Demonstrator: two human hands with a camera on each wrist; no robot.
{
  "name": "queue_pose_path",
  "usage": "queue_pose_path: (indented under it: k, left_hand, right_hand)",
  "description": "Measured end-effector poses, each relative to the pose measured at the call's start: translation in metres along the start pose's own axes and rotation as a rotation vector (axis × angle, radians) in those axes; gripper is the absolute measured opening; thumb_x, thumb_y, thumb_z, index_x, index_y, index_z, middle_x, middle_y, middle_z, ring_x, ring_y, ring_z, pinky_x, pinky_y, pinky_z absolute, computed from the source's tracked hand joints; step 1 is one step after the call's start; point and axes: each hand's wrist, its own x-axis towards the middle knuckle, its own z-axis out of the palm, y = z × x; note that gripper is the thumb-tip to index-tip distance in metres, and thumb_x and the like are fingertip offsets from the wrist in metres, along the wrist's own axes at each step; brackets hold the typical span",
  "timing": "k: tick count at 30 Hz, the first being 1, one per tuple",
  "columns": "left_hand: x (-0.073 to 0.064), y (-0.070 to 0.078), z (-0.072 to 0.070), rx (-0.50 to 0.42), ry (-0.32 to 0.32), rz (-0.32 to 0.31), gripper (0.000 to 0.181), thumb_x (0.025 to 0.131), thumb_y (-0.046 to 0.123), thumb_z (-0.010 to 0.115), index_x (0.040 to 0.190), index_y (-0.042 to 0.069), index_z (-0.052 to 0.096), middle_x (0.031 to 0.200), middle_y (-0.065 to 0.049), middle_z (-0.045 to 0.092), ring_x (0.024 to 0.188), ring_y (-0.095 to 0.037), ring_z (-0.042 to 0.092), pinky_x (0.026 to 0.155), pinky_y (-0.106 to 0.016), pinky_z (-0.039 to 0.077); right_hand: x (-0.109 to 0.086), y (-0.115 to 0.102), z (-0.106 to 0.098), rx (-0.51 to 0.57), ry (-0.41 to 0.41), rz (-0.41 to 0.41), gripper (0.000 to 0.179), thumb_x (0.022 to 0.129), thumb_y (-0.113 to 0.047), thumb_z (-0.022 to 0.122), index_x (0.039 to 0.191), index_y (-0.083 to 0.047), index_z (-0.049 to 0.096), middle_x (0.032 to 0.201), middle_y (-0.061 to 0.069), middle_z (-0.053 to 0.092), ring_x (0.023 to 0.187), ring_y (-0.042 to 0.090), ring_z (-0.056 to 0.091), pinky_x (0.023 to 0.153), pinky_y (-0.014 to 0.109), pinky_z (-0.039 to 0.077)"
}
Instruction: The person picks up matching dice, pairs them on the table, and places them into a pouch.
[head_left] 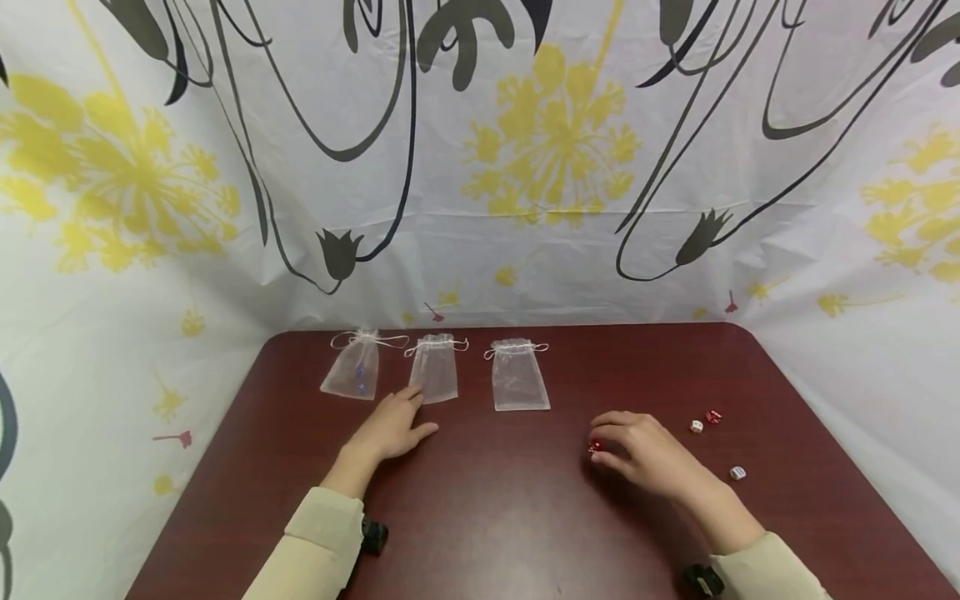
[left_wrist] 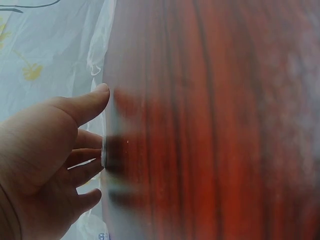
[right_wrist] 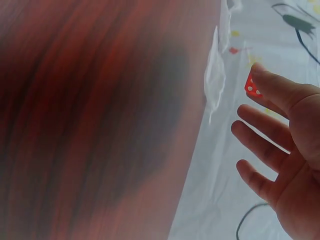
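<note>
My right hand (head_left: pixel 645 454) pinches a red die (right_wrist: pixel 253 89) with white dots between thumb and index finger, above the right-middle of the table; its other fingers are spread in the right wrist view. My left hand (head_left: pixel 390 427) touches the lower left corner of the middle sheer drawstring bag (head_left: pixel 438 371), its fingers extended and thumb apart. That bag lies flat. Left of it lies another drawstring bag (head_left: pixel 345 373) with small blue objects (head_left: pixel 362 387) inside, its neck gathered. A third flat sheer bag (head_left: pixel 519 379) lies to the right.
On the right of the dark red table (head_left: pixel 517 517) lie another red die (head_left: pixel 713 417), a white die (head_left: pixel 697 427) and, nearer me, a second whitish die (head_left: pixel 738 472). A patterned white cloth (head_left: pixel 525 275) hangs behind the table's back edge.
</note>
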Motion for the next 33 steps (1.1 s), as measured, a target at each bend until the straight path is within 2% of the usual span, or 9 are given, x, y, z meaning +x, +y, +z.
queue_pose_path:
  k: [7, 17, 33]
  left_hand:
    - [0.001, 0.001, 0.003, 0.006, 0.0, 0.006, 0.065, 0.099, 0.037, 0.066, 0.145, -0.007, 0.048, 0.158, -0.02, 0.038, 0.147, -0.036, 0.033, 0.122, -0.052, 0.022]
    - [-0.001, 0.001, 0.001, -0.006, -0.001, 0.004, 0.065, 0.099, 0.035, 0.066, 0.145, -0.006, 0.049, 0.158, -0.02, 0.038, 0.147, -0.036, 0.034, 0.122, -0.052, 0.023]
    - [-0.002, 0.0, 0.002, -0.035, 0.008, 0.021, 0.066, 0.098, 0.035, 0.068, 0.145, -0.007, 0.048, 0.157, -0.022, 0.038, 0.146, -0.038, 0.034, 0.121, -0.054, 0.021]
  right_hand:
    - [0.018, -0.016, 0.02, 0.037, -0.035, -0.056, 0.017, 0.081, -0.015, 0.085, 0.094, -0.009, 0.075, 0.101, 0.005, 0.072, 0.09, 0.017, 0.069, 0.077, 0.039, 0.058]
    - [0.039, -0.039, 0.037, 0.059, -0.092, -0.129, 0.019, 0.082, -0.02, 0.085, 0.096, -0.01, 0.075, 0.102, 0.001, 0.071, 0.093, 0.014, 0.068, 0.08, 0.04, 0.055]
    - [0.05, -0.07, 0.053, -0.004, -0.255, -0.123, 0.018, 0.089, -0.031, 0.079, 0.101, -0.017, 0.075, 0.108, -0.005, 0.07, 0.104, 0.012, 0.065, 0.09, 0.04, 0.05]
